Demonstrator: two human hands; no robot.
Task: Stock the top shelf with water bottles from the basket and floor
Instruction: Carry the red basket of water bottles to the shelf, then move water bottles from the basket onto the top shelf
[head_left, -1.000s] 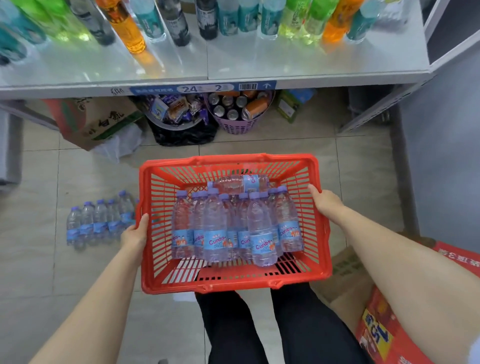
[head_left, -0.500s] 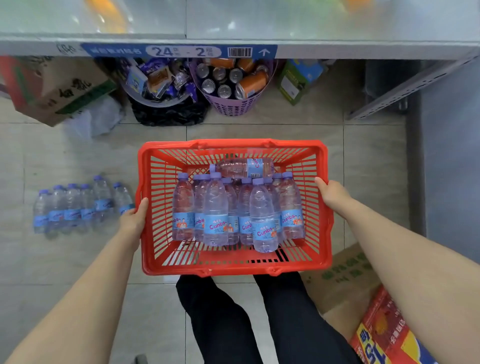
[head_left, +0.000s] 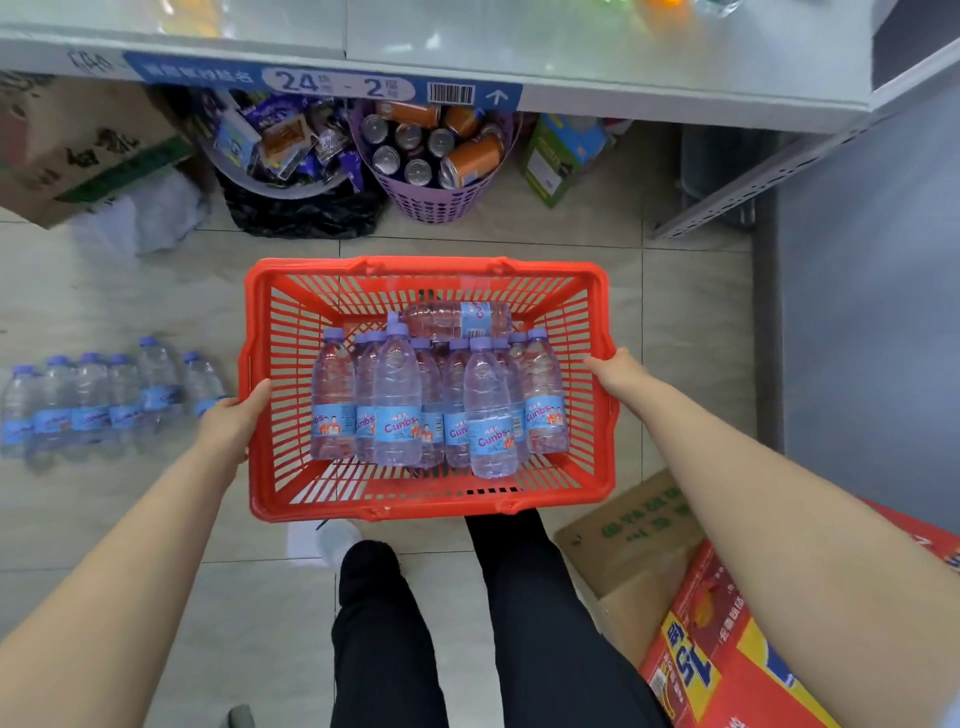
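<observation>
Holding the red basket (head_left: 426, 496) by its two side rims, the person stands over it, legs just behind its near edge. The left hand (head_left: 234, 415) is clamped on the basket's left rim, thumb on top; the right hand (head_left: 615, 371) is curled over the right rim. Inside the basket lie the water bottles (head_left: 400, 405), packed side by side, caps pointing away, with one more crosswise beyond them. More bottles (head_left: 104, 400) lie in a row on the floor left of the basket. Beyond the basket, the shelf (head_left: 623, 57) edge runs across. The load looks heavy and loose, so I'd keep the basket level with both grips firm, and rest it somewhere steady before freeing a hand to pick.
</observation>
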